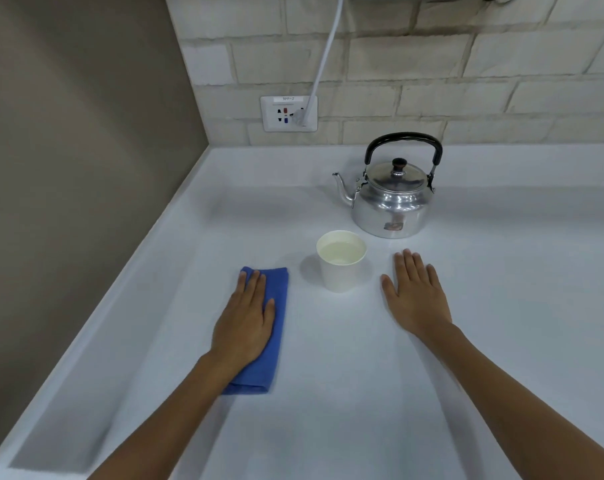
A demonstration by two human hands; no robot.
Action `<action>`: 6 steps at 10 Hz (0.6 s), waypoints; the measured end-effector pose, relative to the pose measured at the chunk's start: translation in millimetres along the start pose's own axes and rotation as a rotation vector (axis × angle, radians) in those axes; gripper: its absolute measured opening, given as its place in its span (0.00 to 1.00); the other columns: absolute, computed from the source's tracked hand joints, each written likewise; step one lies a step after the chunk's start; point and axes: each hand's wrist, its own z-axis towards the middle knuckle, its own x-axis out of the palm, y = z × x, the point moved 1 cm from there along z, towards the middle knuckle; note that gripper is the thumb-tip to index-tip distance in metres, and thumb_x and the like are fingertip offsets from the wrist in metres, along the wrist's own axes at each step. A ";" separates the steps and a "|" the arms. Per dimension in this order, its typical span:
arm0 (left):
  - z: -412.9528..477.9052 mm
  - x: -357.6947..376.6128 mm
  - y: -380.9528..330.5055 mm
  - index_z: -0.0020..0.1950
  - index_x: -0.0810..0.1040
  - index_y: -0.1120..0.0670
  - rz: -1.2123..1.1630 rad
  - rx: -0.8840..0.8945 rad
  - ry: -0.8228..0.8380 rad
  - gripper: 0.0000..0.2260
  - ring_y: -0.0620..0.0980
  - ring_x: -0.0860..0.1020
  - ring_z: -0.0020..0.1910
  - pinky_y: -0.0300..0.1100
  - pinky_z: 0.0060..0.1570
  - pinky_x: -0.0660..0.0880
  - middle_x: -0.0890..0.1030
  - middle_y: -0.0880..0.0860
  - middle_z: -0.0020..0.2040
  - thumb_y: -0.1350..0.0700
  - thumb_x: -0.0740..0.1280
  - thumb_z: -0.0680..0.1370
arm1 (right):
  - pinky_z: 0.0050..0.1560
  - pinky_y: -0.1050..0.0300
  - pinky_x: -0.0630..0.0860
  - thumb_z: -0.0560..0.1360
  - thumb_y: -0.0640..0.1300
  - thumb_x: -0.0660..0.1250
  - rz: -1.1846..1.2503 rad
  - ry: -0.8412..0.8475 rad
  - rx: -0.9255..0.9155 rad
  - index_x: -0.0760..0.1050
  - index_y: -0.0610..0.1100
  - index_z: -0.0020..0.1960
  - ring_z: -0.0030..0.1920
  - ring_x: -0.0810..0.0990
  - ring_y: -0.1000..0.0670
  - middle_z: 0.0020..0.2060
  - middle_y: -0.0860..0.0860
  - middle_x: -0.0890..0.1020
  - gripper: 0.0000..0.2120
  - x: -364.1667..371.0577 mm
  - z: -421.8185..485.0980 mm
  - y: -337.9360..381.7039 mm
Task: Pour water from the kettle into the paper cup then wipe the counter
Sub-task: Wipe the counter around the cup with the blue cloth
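A shiny metal kettle (392, 206) with a black handle stands upright on the white counter (345, 375), spout pointing left. Just in front of it a white paper cup (341, 262) stands upright with water in it. A folded blue cloth (276, 306) lies flat to the left of the cup. My left hand (246, 323) lies flat, palm down, on the cloth with the fingers stretched out. To the right of the cup my right hand (416, 299) rests flat on the bare counter, fingers apart, holding nothing.
A tiled wall runs behind the counter, with a socket plate (288, 113) and a white cable (324, 60) plugged into it. A plain brown wall (68, 168) bounds the counter on the left.
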 end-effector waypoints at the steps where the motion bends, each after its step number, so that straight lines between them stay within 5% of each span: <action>1: 8.8 5.1 -19.8 0.74 0.45 0.62 0.096 -0.045 -0.034 0.23 0.53 0.41 0.75 0.41 0.72 0.39 0.47 0.58 0.77 0.54 0.45 0.81 | 0.75 0.48 0.44 0.79 0.55 0.44 -0.005 0.008 0.003 0.46 0.40 0.74 0.75 0.46 0.47 0.76 0.44 0.50 0.29 -0.5 -0.4 0.7; 2: -9.1 15.6 -38.9 0.73 0.45 0.62 0.071 0.003 -0.074 0.23 0.53 0.39 0.75 0.40 0.71 0.35 0.46 0.58 0.77 0.54 0.45 0.81 | 0.75 0.48 0.44 0.79 0.54 0.44 -0.004 0.005 -0.002 0.46 0.40 0.74 0.75 0.46 0.47 0.76 0.44 0.50 0.29 -0.4 -0.7 0.2; 4: -52.0 16.3 -22.2 0.74 0.43 0.53 -0.062 0.100 -0.006 0.25 0.38 0.34 0.70 0.33 0.68 0.37 0.39 0.43 0.72 0.48 0.46 0.81 | 0.75 0.49 0.44 0.79 0.55 0.44 0.003 0.021 0.000 0.45 0.41 0.74 0.75 0.45 0.47 0.76 0.44 0.49 0.29 -1.0 -1.1 -0.6; 6: -35.5 19.7 -54.4 0.74 0.43 0.59 0.011 -0.008 -0.038 0.24 0.50 0.38 0.74 0.38 0.70 0.35 0.43 0.55 0.77 0.52 0.45 0.81 | 0.75 0.49 0.42 0.79 0.54 0.43 -0.012 0.036 0.008 0.43 0.40 0.74 0.75 0.44 0.47 0.76 0.44 0.47 0.29 -1.2 -0.3 1.4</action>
